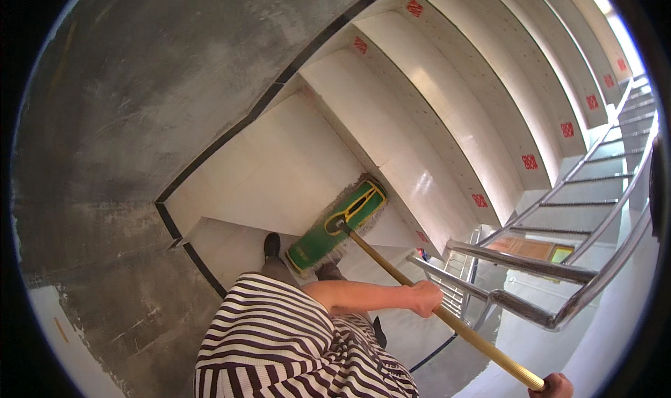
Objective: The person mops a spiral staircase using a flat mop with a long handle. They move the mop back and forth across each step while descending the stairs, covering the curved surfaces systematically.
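Note:
A dust mop with a green cloth top (314,243), yellow trim and a grey fringe lies flat on a pale stair tread (262,183). Its far end is close to the riser of the step above. From the mop head a yellow wooden-looking handle (380,259) slants down to the right. My left hand (427,298) is closed around the handle partway along, the forearm reaching across my body. At the handle's top end, near the lower right rim of the picture, my right hand (553,386) grips it; part of that hand is cut off.
Pale steps with red printed marks (529,162) climb to the upper right. A shiny metal handrail (524,261) runs along the right side. On the left stands a grey wall (157,83) edged by a black skirting strip (209,167). My dark shoe (271,245) is beside the mop head.

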`<state>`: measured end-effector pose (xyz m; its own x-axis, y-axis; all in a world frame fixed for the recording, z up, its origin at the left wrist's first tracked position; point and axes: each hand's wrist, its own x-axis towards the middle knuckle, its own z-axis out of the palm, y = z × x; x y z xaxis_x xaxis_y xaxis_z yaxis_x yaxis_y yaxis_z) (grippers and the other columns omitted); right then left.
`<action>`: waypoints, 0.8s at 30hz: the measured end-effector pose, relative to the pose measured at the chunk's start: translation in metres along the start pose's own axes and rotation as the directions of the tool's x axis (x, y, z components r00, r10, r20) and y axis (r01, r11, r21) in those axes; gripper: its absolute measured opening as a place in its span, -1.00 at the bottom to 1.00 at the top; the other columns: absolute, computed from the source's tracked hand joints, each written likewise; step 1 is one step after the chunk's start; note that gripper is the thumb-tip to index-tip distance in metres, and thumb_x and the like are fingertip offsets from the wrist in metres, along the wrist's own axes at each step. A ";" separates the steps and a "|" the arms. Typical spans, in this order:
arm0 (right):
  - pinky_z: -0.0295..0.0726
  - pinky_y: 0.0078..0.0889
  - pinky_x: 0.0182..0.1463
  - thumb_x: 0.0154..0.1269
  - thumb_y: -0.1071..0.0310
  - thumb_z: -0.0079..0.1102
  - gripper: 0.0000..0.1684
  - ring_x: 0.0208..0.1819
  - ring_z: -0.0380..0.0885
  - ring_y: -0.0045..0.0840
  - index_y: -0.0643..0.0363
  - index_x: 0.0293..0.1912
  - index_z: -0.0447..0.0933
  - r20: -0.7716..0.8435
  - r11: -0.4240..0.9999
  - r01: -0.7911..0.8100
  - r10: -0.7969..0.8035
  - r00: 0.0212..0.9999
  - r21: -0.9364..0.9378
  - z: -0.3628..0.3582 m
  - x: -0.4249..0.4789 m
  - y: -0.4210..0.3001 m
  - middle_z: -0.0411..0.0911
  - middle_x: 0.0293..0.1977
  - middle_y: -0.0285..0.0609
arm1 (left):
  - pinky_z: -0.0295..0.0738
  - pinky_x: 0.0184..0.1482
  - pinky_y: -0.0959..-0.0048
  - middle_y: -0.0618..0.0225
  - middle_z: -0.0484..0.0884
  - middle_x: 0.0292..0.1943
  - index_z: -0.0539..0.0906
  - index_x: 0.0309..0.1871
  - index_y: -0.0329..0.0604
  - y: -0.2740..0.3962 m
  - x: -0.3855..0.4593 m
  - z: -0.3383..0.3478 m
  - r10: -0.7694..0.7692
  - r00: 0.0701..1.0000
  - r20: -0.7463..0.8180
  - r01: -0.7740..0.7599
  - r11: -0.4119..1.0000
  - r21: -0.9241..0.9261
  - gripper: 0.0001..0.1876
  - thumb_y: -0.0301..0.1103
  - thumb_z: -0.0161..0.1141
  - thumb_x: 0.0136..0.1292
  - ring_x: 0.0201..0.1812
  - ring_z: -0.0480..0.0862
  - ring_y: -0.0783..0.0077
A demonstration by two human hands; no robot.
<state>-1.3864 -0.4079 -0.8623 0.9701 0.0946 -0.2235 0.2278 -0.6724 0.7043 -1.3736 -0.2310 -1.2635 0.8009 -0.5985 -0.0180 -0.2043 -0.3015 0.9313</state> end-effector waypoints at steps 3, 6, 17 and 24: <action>0.38 -0.15 -0.52 -0.22 0.12 0.38 -0.72 -0.53 0.47 -0.20 0.00 -0.59 0.46 -0.060 0.996 0.073 -0.069 0.996 0.055 -0.025 0.003 -0.032 0.51 -0.56 -0.22 | 0.55 -0.38 0.10 0.06 0.63 -0.56 0.68 -0.59 -0.15 -0.017 -0.037 -0.045 -0.050 0.998 -0.023 0.052 0.996 0.073 -0.89 -0.39 0.20 -0.26 -0.44 0.66 -0.01; 0.38 -0.15 -0.51 -0.22 0.10 0.39 -0.71 -0.53 0.48 -0.21 -0.02 -0.58 0.46 -0.124 0.988 0.092 -0.076 0.989 0.124 -0.051 0.013 -0.087 0.51 -0.55 -0.24 | 0.55 -0.37 0.10 0.03 0.62 -0.57 0.68 -0.60 -0.16 -0.049 -0.086 -0.092 -0.110 0.992 -0.062 0.118 0.983 0.143 -0.90 -0.39 0.20 -0.24 -0.43 0.67 -0.01; 0.43 -0.20 -0.24 -0.03 0.38 0.22 -0.76 -0.32 0.51 -0.32 0.07 -0.25 0.52 -0.605 0.820 0.562 -0.504 0.617 -0.110 -0.220 0.062 -0.349 0.46 -0.43 -0.24 | 0.45 -0.29 0.18 0.24 0.64 -0.44 0.57 -0.43 -0.17 -0.107 -0.306 -0.268 -0.050 0.616 -0.786 0.292 0.941 0.169 -0.60 0.00 0.39 -0.05 -0.35 0.63 0.08; 0.40 -0.25 -0.21 -0.03 0.43 0.32 -0.83 -0.28 0.51 -0.38 0.10 -0.35 0.55 -0.839 0.037 0.912 -0.407 -0.360 -0.410 -0.355 0.042 -0.466 0.55 -0.27 -0.23 | 0.50 -0.31 0.29 0.18 0.64 -0.49 0.60 -0.40 -0.21 -0.021 -0.390 -0.377 -0.067 0.076 -0.995 0.140 0.989 -0.056 -0.59 0.00 0.38 0.00 -0.41 0.64 0.21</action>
<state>-1.4219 0.1703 -0.9610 -0.3722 0.8558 0.3591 0.9270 0.3619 0.0985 -1.4695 0.2884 -1.1388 0.6346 0.7129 0.2985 -0.0587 -0.3406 0.9384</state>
